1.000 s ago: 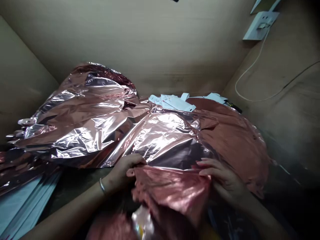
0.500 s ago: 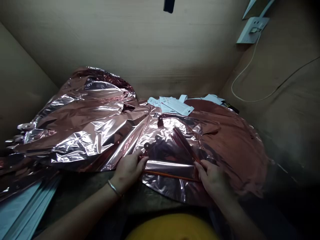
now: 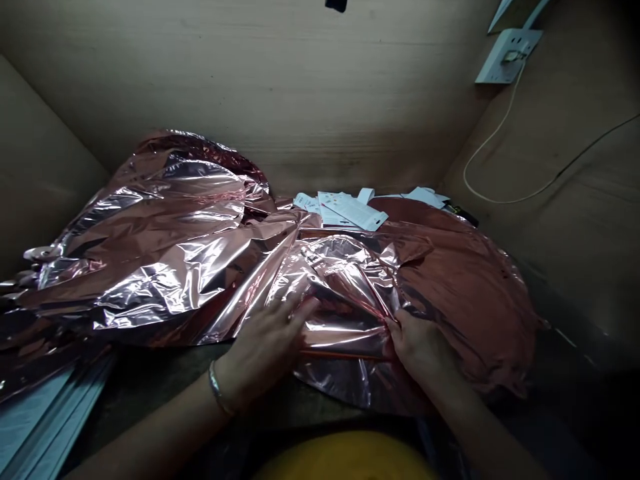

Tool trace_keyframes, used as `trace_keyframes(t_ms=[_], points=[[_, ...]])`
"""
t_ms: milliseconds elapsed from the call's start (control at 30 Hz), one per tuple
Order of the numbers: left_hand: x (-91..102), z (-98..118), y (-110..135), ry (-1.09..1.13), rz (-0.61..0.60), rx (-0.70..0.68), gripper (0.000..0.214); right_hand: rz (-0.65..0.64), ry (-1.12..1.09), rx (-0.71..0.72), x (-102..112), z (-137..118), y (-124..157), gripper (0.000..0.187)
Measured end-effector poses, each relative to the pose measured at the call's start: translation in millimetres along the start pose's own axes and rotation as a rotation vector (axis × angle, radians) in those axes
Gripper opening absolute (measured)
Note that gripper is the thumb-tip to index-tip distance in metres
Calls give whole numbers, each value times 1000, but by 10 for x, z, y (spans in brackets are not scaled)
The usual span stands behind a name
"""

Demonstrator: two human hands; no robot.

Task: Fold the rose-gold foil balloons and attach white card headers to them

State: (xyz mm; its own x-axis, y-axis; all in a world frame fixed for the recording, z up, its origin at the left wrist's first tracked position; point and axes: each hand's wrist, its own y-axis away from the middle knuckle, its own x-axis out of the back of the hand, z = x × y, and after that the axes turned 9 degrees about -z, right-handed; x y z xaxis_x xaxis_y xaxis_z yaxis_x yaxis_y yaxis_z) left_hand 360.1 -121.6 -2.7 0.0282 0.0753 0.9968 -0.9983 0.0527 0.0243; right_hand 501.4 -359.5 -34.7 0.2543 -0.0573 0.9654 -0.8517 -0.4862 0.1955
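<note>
A folded piece of a shiny rose-pink foil balloon [image 3: 345, 320] lies flat in front of me, with more foil sheet under it. My left hand [image 3: 273, 343] rests on its left side, fingers stretched out and lying flat on the foil. At the right end, my right hand [image 3: 420, 340] pinches the folded foil balloon between thumb and fingers. Creases run from that grip up to the left. A large heap of the same deflated foil balloons [image 3: 165, 247] spreads to the left. More flat foil [image 3: 470, 287] lies to the right, beyond my right hand.
White printed cards [image 3: 350, 210] lie on the foil at the back. A wall socket [image 3: 510, 57] with a plugged-in thin cable [image 3: 480, 150] is at upper right. White papers [image 3: 55, 413] sit at lower left. Wooden walls enclose the back and sides.
My left hand has let go of the foil's left edge and opened flat on it. The tabs visible there before are now covered or turned over. My right hand keeps its grip.
</note>
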Motion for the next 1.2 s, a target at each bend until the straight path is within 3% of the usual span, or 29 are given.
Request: trace_keyframes(t_ms=[100,167,267,333,433,467,533,633,733,800,867,967,1100,1200], points=[[0,124,-47,115,-211,-287,53,-11,43,3,9,-5,-11,26],[-23,169,-62,141,-291,-286,55,-14,62,11,17,3,-11,27],[-54,173,-48,147,-298,-237,53,-41,84,12,54,72,19,29],[-79,158,-29,147,-266,-204,51,51,78,43,101,138,80,27],[-136,159,-13,150,-196,-181,47,365,53,274,156,178,226,43],[-155,173,-10,163,-178,-181,45,404,58,394,150,171,276,53],[-166,212,2,215,-172,-176,43,335,96,605,77,156,351,57],[-42,255,35,351,-234,-159,36,260,163,707,-133,235,388,48],[261,264,7,558,-350,-210,23,279,158,718,-285,420,436,47],[440,301,-118,676,-393,-320,25,262,128,696,-288,492,527,48],[470,394,-339,706,-345,-501,30,247,114,656,-232,475,643,48],[178,595,-722,497,-218,-742,37,211,119,633,-122,346,773,43],[-306,757,-992,220,-201,-753,51,52,102,560,9,235,797,29],[-320,744,-970,216,-197,-752,61,-67,75,519,149,268,794,20]])
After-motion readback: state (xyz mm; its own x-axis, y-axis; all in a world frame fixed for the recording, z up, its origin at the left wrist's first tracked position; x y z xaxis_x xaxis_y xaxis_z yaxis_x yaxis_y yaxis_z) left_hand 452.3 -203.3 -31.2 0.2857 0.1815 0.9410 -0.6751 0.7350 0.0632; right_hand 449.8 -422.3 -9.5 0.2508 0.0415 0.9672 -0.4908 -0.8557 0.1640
